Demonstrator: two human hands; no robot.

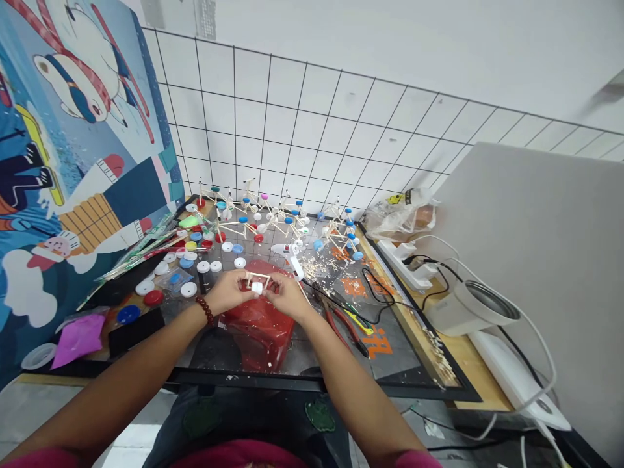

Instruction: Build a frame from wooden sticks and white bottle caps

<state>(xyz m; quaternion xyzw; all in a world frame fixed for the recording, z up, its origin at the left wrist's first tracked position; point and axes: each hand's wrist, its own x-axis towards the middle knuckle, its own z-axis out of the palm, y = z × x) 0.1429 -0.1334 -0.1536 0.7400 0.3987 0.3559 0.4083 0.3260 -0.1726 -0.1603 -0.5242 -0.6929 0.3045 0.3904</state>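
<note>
My left hand (pixel 229 291) and my right hand (pixel 286 296) meet over the table's middle and both pinch a small frame of thin wooden sticks (pixel 257 281) with a white cap on it. A bead bracelet sits on my left wrist. Under the hands lies a red plastic bag (pixel 257 328). A white glue gun (pixel 291 255) rests just behind my right hand. Finished stick models with coloured caps (pixel 287 224) stand in a row near the wall.
Loose bottle caps (pixel 188 263) and stick bundles lie at the left. Red-handled pliers (pixel 344 325), black cables, a white power strip (pixel 407 263) and a white cylindrical appliance (pixel 468 305) are at the right. A clear bag (pixel 400 218) sits by the tiled wall.
</note>
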